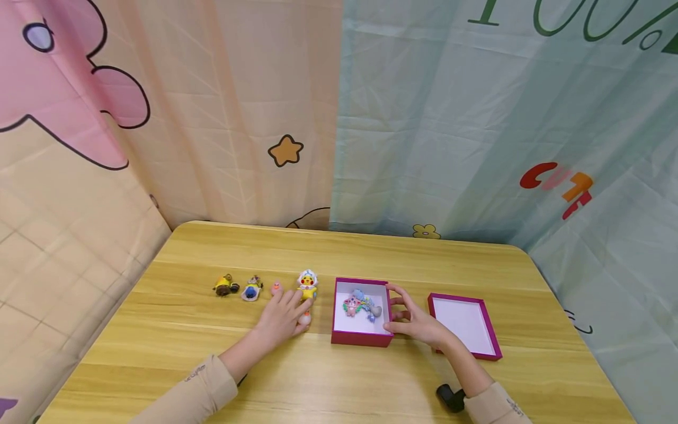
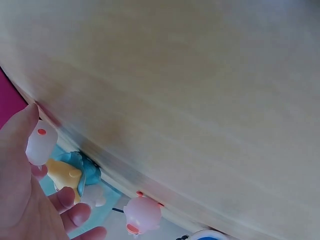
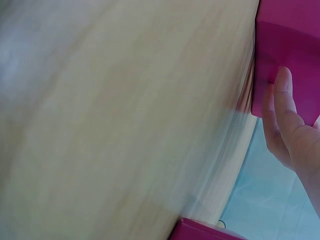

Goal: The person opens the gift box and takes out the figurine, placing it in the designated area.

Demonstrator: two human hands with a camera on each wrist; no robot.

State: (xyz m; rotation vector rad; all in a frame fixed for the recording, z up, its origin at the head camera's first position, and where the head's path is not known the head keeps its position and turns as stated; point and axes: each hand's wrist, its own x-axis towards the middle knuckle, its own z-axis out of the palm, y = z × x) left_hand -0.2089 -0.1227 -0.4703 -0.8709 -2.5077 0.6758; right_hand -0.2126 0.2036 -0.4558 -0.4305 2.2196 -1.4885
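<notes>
A magenta box [image 1: 362,337] with a white inside holds several small figures, a pink one [image 1: 352,305] among them. My right hand [image 1: 418,324] rests against the box's right side, its fingers spread along the wall and rim. To the left, my left hand [image 1: 278,321] pinches a small white toy with an orange-red mark [image 2: 42,145] between thumb and index finger; the other fingers are spread. Just beyond that hand stands a yellow figure with a white hood [image 1: 307,282]. A round pink toy [image 1: 276,287] sits by its fingertips, partly hidden in the head view.
A matching magenta lid [image 1: 490,330] lies white side up on the right of the wooden table [image 1: 265,377]. Two more figures, a yellow-and-brown one [image 1: 225,285] and a blue-and-white one [image 1: 252,288], are at the left. Patterned curtains [image 1: 424,118] hang behind the table.
</notes>
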